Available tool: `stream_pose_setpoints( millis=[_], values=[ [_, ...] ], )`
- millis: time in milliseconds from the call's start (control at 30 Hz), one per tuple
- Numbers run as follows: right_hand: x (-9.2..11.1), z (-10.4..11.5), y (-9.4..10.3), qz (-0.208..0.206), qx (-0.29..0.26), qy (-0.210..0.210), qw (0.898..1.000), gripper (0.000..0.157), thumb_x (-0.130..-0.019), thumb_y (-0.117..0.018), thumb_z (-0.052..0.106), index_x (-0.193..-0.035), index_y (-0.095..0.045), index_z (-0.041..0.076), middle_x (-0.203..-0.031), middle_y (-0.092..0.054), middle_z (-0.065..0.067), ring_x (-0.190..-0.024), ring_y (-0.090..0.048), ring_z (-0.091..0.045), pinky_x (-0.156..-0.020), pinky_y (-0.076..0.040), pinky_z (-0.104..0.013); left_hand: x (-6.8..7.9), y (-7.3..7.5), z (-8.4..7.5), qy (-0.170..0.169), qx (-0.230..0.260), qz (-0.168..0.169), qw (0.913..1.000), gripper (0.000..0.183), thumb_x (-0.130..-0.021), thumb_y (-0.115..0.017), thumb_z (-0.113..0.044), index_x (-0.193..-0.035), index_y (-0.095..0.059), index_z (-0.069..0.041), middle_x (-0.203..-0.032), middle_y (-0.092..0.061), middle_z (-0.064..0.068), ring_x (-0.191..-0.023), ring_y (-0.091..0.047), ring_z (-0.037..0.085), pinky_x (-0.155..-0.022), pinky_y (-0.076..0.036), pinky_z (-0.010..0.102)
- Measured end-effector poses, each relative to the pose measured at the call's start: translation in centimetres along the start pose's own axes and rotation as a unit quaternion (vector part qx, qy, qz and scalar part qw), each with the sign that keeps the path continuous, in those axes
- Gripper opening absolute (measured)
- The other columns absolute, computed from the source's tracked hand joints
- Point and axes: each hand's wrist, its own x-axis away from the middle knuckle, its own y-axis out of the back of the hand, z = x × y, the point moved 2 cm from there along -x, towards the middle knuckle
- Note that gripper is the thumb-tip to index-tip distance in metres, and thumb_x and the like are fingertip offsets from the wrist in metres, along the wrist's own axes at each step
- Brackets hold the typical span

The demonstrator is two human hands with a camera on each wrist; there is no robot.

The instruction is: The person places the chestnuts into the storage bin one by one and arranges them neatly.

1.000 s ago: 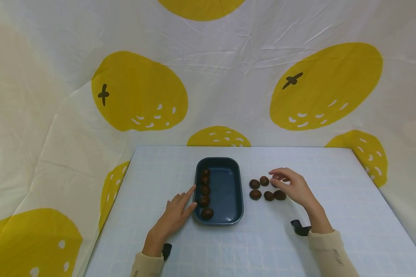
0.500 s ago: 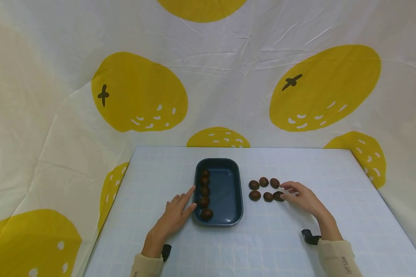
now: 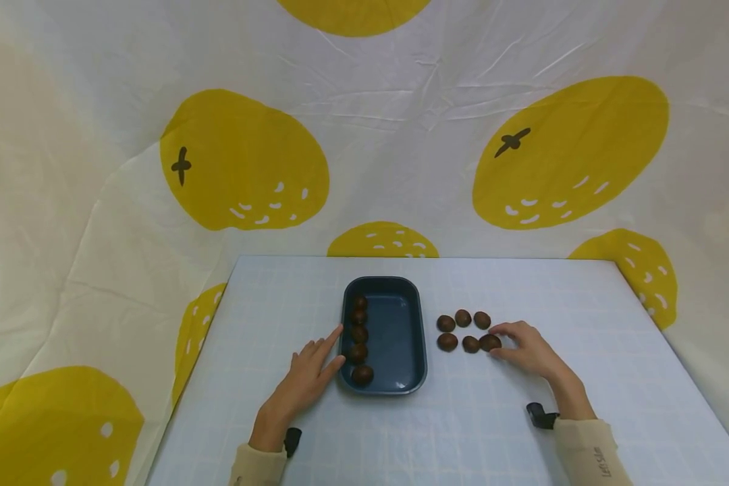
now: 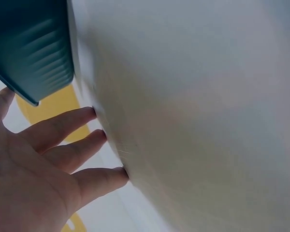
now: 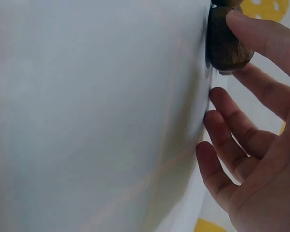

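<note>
Right now, over my remote feed, the left hand (image 3: 306,378) lies at the left side of the dark blue tray (image 3: 395,337), fingers spread and grasping nothing, its index finger and thumb reaching the tray's rim. Through the left wrist view I see other fingertips against the white table (image 3: 474,439). Inside the tray, five brown nuts (image 3: 362,374) form a line along its left wall. Beyond the tray's far end hangs a pale cloth (image 3: 395,169) printed with yellow fruit. To the tray's right I count six more nuts on the table, in two rows of three: a far row (image 3: 463,318) and a near row (image 3: 447,342). Farthest from the tray in that near row is the end nut (image 3: 489,343), which the right hand (image 3: 533,351) pinches between thumb and index finger, its other fingers loosely bent.
</note>
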Motion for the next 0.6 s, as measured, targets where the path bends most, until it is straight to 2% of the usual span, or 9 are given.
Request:
stream_pose_setpoints(
  millis=[300,600],
  values=[
    [-0.12,0.25,-0.18,-0.001,0.029,-0.021,0.999,0.036,-0.083,-0.083,0.017,-0.116,-0.072,0.006,-0.114,-0.062,-0.018,-0.111,-0.052,-0.042,-0.090,-0.042,-0.062,-0.05,0.00,0.02,0.008,0.002,0.006,0.9999,0.061,-0.103,-0.039,-0.060,-0.158,-0.019,-0.046,-0.156,-0.039,0.012,-0.144,-0.027,0.045,-0.108,-0.010,0.075],
    [-0.15,0.12,-0.19,-0.011,0.030,-0.009,0.999,0.034,-0.083,-0.083,0.018,-0.113,-0.073,0.004,-0.113,-0.064,-0.017,-0.111,-0.053,-0.042,-0.093,-0.041,-0.062,-0.07,0.04,0.03,0.007,0.005,0.008,0.9999,0.061,-0.103,-0.039,-0.060,-0.158,-0.019,-0.045,-0.155,-0.040,0.013,-0.144,-0.027,0.044,-0.108,-0.011,0.075]
  ],
)
